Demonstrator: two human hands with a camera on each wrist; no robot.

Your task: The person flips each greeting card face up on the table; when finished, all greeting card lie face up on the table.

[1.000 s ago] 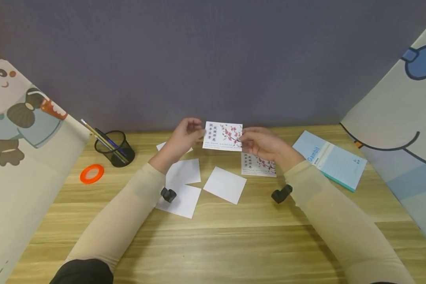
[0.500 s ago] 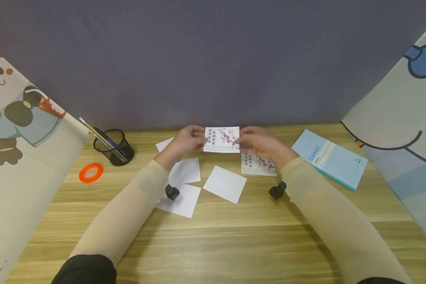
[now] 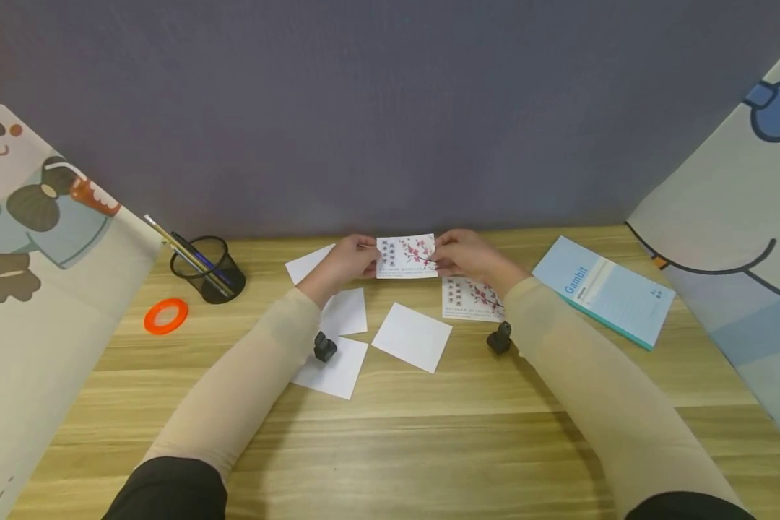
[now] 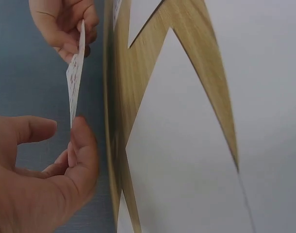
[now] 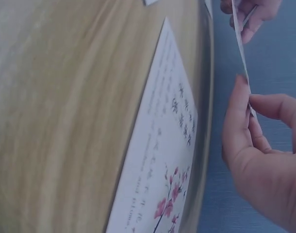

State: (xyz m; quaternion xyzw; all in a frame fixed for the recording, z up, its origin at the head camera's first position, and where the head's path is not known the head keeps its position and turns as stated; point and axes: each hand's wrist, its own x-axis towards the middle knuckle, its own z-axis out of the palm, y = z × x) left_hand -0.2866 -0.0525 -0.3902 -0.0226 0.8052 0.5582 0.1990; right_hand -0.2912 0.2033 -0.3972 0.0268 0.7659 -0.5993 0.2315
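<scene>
A white card (image 3: 405, 256) with dark characters and a red blossom branch stands near the back of the table, its printed face toward me. My right hand (image 3: 468, 253) pinches the card's right edge between thumb and fingers. At the left edge is my left hand (image 3: 347, 263). In the left wrist view, its bent fingers (image 4: 85, 145) reach the card's edge, while the thumb is apart from it. A second printed card (image 3: 471, 300), partly covered by the right hand and sleeve, lies on the table below. Right of centre lies a blank white card (image 3: 412, 337).
Several more blank white cards (image 3: 344, 312) lie under and beside the left forearm. A black mesh pen cup (image 3: 224, 278) and an orange ring (image 3: 165, 315) stand at left. At right lies a light blue notebook (image 3: 604, 290). A grey partition (image 3: 390, 108) rises behind.
The held card has come down slightly and now shows a little smaller. Both hands have moved down with it, and the forearms have drawn slightly closer together.
</scene>
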